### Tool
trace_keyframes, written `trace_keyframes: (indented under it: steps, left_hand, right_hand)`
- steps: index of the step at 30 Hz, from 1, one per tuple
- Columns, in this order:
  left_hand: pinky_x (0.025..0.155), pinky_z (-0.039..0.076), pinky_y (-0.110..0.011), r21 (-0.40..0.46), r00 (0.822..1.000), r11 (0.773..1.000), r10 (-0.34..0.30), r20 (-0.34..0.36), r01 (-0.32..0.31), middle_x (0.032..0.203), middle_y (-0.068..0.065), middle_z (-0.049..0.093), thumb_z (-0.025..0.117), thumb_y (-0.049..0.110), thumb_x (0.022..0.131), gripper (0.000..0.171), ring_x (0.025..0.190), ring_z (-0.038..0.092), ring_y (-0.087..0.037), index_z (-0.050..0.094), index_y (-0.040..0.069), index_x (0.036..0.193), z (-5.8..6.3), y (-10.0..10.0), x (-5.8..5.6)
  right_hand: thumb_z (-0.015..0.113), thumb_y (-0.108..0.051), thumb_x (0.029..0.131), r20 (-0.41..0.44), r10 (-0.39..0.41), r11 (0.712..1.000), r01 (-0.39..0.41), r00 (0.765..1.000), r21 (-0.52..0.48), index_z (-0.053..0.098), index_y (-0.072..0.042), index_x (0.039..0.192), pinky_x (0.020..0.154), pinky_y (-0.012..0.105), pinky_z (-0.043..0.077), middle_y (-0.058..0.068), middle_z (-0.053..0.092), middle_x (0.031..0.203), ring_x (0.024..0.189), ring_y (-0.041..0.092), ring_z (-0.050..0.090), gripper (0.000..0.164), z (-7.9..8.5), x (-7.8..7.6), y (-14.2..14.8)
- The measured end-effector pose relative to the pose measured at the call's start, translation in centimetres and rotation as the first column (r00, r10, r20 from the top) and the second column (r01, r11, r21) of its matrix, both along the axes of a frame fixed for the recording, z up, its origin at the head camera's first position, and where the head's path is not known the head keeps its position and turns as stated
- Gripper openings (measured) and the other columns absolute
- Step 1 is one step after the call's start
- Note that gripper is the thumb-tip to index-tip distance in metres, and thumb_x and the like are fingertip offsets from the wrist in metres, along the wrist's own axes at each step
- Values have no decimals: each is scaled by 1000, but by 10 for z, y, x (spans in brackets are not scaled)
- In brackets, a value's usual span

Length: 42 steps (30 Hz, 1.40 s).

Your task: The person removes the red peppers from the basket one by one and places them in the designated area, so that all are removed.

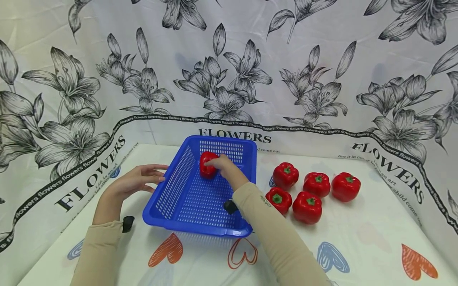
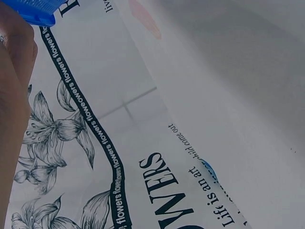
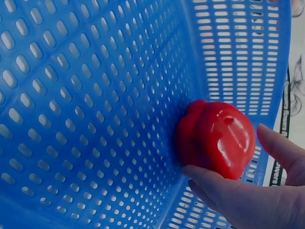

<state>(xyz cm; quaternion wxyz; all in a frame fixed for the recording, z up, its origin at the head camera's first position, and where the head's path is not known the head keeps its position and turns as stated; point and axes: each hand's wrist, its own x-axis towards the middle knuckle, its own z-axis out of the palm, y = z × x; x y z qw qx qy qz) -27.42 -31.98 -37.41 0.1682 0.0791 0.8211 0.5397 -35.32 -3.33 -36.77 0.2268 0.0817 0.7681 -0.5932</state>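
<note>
A blue perforated plastic basket [image 1: 200,202] stands on the table. Inside it, near the far left corner, my right hand [image 1: 227,169] holds a red bell pepper [image 1: 206,172] between thumb and fingers. The right wrist view shows this pepper [image 3: 221,138] against the basket's mesh, with the thumb at one side and fingertips at the other. At the left rim, my left hand [image 1: 137,180] has its fingers loosely extended, with fingertips right at the edge. Only part of that hand [image 2: 16,62] shows in the left wrist view, beside a corner of the basket.
To the right of the basket several red bell peppers [image 1: 307,207] with green stems sit in a loose group. A white cloth printed with hearts covers the table [image 1: 372,254]. A flower-patterned curtain [image 1: 229,24] rises behind and at both sides.
</note>
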Motion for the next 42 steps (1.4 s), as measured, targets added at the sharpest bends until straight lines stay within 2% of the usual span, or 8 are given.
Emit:
trace_keyframes:
  steps: [6, 13, 19, 25, 32, 42]
  left_hand:
    - [80, 57, -37, 1, 1000, 1000, 0, 7, 0, 111, 5, 68, 65, 23, 94, 62, 95, 69, -14, 38, 4, 147, -1, 0, 0]
    - [81, 57, -38, -9, 1000, 1000, 5, 2, -5, 113, 1, 68, 65, 23, 94, 61, 96, 69, -16, 39, 4, 146, -1, 1, 1]
    - [82, 57, -38, -8, 1000, 1000, 2, -1, -2, 114, 1, 67, 64, 23, 94, 61, 96, 69, -16, 39, 5, 146, -1, 0, 1]
    - [83, 57, -39, -3, 1000, 1000, -9, 0, 9, 115, 2, 68, 63, 22, 95, 60, 97, 69, -16, 38, 4, 147, -1, -1, 1]
    - [82, 57, -38, -5, 1000, 1000, -7, -1, 7, 114, 3, 68, 64, 22, 94, 60, 97, 69, -16, 39, 5, 147, -1, 0, 1]
    - [82, 57, -38, -12, 1000, 1000, 1, 4, -1, 114, 2, 68, 64, 24, 94, 61, 97, 69, -16, 39, 5, 147, 1, 1, 1]
  right_hand:
    - [70, -10, 87, -12, -25, 999, 25, 1000, -30, 32, -5, 148, 114, 45, 37, 19, 39, 150, 138, 37, 42, 72, -2, 1, -1]
    - [71, -8, 86, -25, -26, 997, 24, 999, -80, 41, 1, 139, 111, 46, 41, 21, 43, 145, 135, 37, 45, 62, -3, 4, -2]
    - [73, -10, 85, -42, -24, 999, 23, 999, -22, 46, 3, 134, 109, 47, 43, 20, 49, 140, 132, 35, 49, 58, -7, 2, -6]
    - [74, -12, 85, -39, -6, 999, 8, 999, 39, 44, 0, 133, 107, 46, 45, 18, 50, 137, 130, 33, 50, 58, -13, -3, -10]
    - [73, -13, 86, -47, 43, 997, -40, 998, 71, 44, -1, 140, 110, 46, 42, 18, 47, 144, 134, 34, 46, 63, -10, 1, -10]
    - [72, -14, 87, -63, 72, 990, -64, 995, 126, 50, -2, 135, 110, 48, 41, 16, 53, 139, 129, 33, 49, 54, -10, -2, -9]
